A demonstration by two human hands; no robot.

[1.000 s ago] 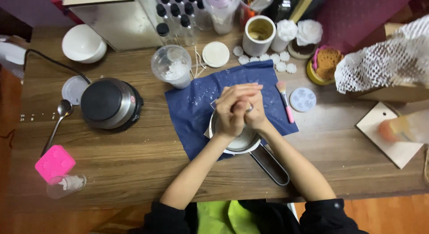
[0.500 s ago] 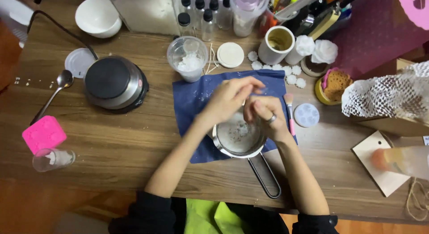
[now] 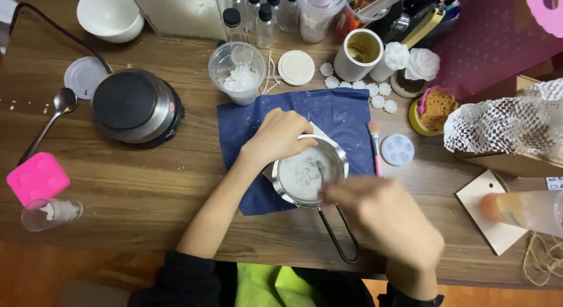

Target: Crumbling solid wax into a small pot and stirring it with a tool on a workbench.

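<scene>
While left hand (image 3: 280, 137) grips small metal pot (image 3: 308, 175) rim, right hand (image 3: 384, 216) (blurred, grip unclear) hovers beside; blue cloth (image 3: 346, 116) beneath.

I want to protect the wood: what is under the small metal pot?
A blue cloth lies under the metal pot, on the wooden table. A pale edge shows beside the left hand; the rest is covered.

The left hand (image 3: 280, 137) reaches forward from a bare forearm, fingers curled downward, palm facing down. The right hand (image 3: 384, 219) is nearer to the body, blurred, so its grip cannot be judged.
</scene>
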